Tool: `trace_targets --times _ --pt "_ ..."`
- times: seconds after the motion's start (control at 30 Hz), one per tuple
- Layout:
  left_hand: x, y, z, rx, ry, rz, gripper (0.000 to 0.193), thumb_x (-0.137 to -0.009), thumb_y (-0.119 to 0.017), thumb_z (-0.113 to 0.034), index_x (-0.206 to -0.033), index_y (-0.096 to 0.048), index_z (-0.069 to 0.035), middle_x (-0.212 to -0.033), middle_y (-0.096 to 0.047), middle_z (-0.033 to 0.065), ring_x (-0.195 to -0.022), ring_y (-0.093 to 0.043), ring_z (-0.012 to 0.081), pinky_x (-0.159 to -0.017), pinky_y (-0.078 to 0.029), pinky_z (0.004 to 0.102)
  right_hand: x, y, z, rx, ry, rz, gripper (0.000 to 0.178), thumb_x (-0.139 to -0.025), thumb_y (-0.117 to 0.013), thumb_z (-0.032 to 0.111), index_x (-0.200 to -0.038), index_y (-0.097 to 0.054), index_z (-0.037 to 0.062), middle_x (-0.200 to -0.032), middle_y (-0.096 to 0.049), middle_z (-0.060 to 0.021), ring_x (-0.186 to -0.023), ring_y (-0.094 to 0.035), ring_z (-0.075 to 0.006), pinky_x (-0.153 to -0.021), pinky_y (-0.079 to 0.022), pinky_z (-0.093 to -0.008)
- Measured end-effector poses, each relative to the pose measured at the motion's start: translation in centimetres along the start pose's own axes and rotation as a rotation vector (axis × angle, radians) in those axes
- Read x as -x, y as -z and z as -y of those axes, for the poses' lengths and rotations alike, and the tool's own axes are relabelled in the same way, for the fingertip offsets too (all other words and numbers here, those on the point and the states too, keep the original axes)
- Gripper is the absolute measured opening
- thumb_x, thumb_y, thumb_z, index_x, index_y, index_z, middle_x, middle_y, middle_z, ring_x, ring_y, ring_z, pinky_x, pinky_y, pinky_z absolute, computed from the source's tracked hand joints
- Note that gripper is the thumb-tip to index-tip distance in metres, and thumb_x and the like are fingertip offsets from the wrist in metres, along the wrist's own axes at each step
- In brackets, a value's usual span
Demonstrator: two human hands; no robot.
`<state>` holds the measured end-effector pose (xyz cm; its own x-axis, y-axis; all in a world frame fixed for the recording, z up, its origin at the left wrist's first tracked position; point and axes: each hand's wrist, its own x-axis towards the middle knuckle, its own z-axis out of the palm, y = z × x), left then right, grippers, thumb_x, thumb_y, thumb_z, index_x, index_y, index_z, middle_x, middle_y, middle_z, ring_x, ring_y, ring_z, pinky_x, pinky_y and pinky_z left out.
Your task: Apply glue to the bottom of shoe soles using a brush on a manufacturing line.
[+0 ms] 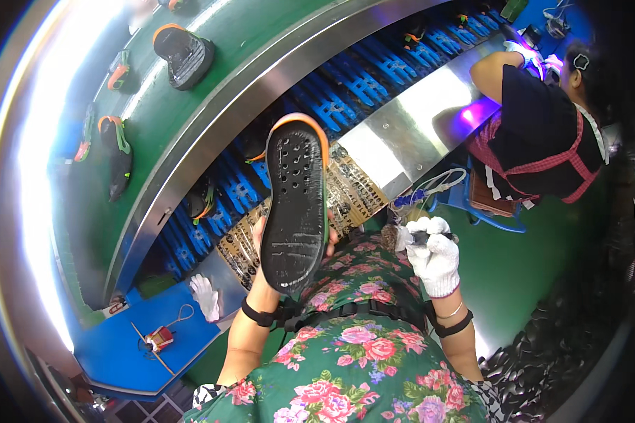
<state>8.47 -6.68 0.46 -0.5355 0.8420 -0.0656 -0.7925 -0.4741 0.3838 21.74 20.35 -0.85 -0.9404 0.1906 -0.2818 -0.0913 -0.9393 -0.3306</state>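
Note:
My bare left hand (262,276) grips a black shoe sole (294,204) from beneath, with fingers showing along both sides. The sole stands toe-up in front of me. Small holes dot its upper half, an orange rim curves round the toe, and a little green shows at its right side. To the right of it, my right hand (432,259) wears a white knitted glove. Its fingers are closed on a brush (389,237) whose brown bristle end points left, toward the sole but apart from it. Most of the brush's handle is hidden by the glove.
A green conveyor (226,63) carrying black-and-orange shoe parts (183,56) curves across the left. Blue racks (363,88) line its metal edge. A white glove (205,297) lies beside a blue board (127,345). At the right, a co-worker (543,120) sits near purple light.

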Motion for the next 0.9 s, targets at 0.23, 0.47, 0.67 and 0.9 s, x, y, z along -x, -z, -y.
trace_targets --times 0.23,0.47,0.67,0.9 --pt "6.7 12.9 3.5 0.286 -0.173 -0.552 0.073 -0.096 -0.041 -0.051 -0.143 -0.045 0.004 -0.129 -0.056 0.0386 -0.113 -0.062 0.0521 -0.095 -0.054 0.0580 -1.6 1.5 -0.6 0.140 -0.034 0.027 0.021 -0.082 -0.061 -0.009 -0.098 -0.072 -0.0013 -0.108 -0.072 -0.0234 -0.086 -0.069 -0.0240 -0.072 -0.057 -0.0308" --pt "18.5 24.3 8.2 0.006 -0.268 -1.142 0.055 -0.101 -0.043 -0.038 -0.135 -0.057 0.003 -0.135 -0.061 0.0207 -0.119 -0.061 0.0398 -0.106 -0.047 0.0486 -2.6 2.0 -2.4 0.253 -0.118 -0.084 0.019 -0.085 -0.062 -0.006 -0.100 -0.072 0.0003 -0.108 -0.073 -0.0200 -0.078 -0.065 -0.0169 -0.068 -0.053 -0.0276" --pt "12.2 16.1 6.0 -1.261 -0.200 -1.393 0.048 -0.101 -0.057 -0.031 -0.140 -0.058 -0.002 -0.142 -0.056 0.0189 -0.137 -0.048 0.0308 -0.114 -0.035 0.0398 -3.4 2.0 -2.4 0.315 -0.155 -0.071 0.019 -0.085 -0.065 -0.003 -0.102 -0.072 0.0016 -0.107 -0.074 -0.0162 -0.076 -0.065 -0.0148 -0.066 -0.052 -0.0264" --pt "-12.3 -3.3 -5.3 -1.271 -0.539 -0.526 0.038 -0.105 -0.054 -0.023 -0.131 -0.063 0.003 -0.108 -0.072 0.0097 -0.100 -0.066 0.0153 -0.092 -0.050 0.0290 -4.5 2.4 0.5 0.248 -0.125 -0.071 0.017 -0.083 -0.067 -0.005 -0.097 -0.074 0.0017 -0.106 -0.075 -0.0157 -0.075 -0.067 -0.0143 -0.068 -0.054 -0.0254"
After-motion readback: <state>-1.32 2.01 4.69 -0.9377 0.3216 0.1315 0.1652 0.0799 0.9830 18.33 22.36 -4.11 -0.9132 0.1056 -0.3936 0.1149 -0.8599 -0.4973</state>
